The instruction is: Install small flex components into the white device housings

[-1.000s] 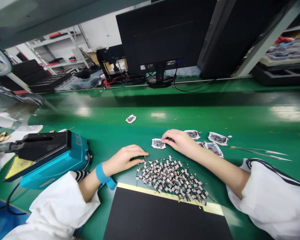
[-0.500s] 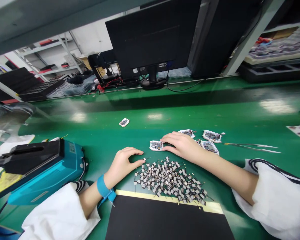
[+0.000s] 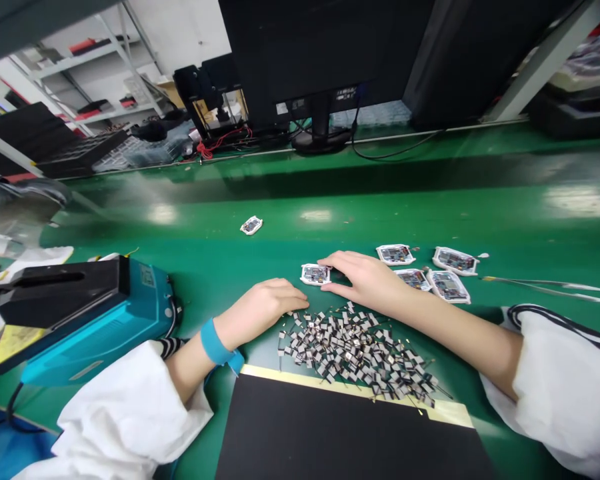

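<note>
My right hand (image 3: 363, 277) has its thumb and fingers closed on the right end of a small circuit board in a white frame (image 3: 315, 274), which lies flat on the green mat. My left hand (image 3: 265, 307), with a blue wrist strap (image 3: 215, 342), is just below that board. Its fingertips are pressed together at the upper left edge of a pile of small grey-and-black parts with thin leads (image 3: 355, 347). Whatever is between those fingertips is hidden. More white-framed boards (image 3: 449, 286) lie beyond my right forearm, several in a group.
A single framed board (image 3: 251, 225) lies farther back. Metal tweezers (image 3: 545, 285) rest at the right. A black sheet with yellow tape (image 3: 350, 433) is in front of me, a teal-and-black device (image 3: 100, 320) at the left. A monitor (image 3: 325, 60) stands at the back.
My left hand has moved right and closed its fingers, which were apart in a curve before. The right hand stays on the same board. The camera view has tilted down and shifted.
</note>
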The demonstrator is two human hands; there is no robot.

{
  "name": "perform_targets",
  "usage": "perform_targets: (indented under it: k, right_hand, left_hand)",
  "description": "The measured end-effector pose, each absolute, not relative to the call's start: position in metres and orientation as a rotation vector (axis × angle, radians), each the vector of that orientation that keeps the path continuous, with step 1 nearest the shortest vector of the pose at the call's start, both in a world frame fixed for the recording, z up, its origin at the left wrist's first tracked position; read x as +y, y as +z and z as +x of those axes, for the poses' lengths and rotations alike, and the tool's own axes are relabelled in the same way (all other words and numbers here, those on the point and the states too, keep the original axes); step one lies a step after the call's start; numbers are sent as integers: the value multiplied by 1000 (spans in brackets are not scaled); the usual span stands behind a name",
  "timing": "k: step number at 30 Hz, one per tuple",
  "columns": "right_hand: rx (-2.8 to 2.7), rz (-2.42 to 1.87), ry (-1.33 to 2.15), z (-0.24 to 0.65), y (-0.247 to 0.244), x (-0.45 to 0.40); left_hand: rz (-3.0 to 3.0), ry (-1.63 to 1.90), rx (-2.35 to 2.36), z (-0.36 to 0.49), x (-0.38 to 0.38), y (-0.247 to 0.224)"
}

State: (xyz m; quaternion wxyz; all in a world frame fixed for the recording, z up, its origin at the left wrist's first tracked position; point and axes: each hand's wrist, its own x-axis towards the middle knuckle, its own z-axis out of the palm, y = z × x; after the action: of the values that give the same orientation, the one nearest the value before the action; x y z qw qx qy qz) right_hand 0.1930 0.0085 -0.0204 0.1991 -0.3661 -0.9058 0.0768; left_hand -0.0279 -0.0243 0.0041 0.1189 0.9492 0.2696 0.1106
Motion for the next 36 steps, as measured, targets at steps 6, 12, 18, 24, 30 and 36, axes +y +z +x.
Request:
perform_targets:
  k: [6,12,18,24,30,36]
  right_hand:
    - [-2464,-1017,354,190,-24,9]
    - [-2405,-992,483,181,-24,14]
    - [-2378,-906,534,173,-27,19]
    - [-2362,-884,559,175,-27,18]
    - [-2405,-932,568,175,-27,18]
    - [-2410,-967,572,176,-27,18]
  left_hand:
    - [2720,665,1037,-31,-26,-5]
    - [2549,883,1164,-21,-18,3]
    - [2615,690,1221,-13,-12,0]
    - [2735,600,1248,-13,-13,-1]
    - [2799,568,1343,-4,-13,-1]
    - [2845,424,1384,-1,-16,3]
